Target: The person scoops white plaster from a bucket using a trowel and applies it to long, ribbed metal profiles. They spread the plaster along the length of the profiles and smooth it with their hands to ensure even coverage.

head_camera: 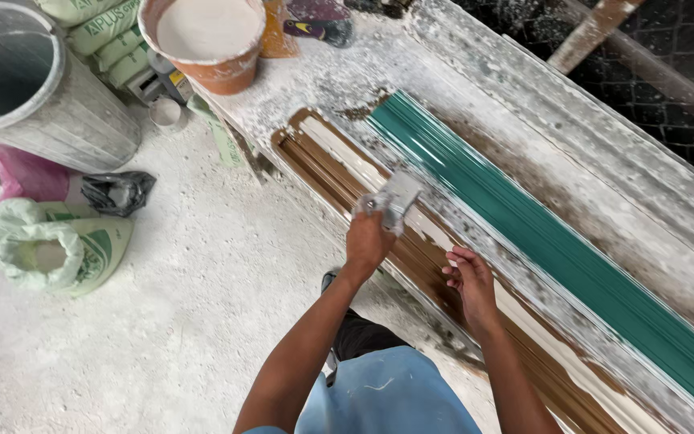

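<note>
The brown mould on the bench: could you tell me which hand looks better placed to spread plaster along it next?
Probably the left hand: it holds the scraper over the brown mould. The right hand holds no tool.

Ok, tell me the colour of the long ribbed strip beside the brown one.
Teal green strip, clearest in the head view.

bench (347, 76): plaster-dusted | on it: brown mould (411, 249), green mould (540, 233), orange bucket (214, 40)
</note>
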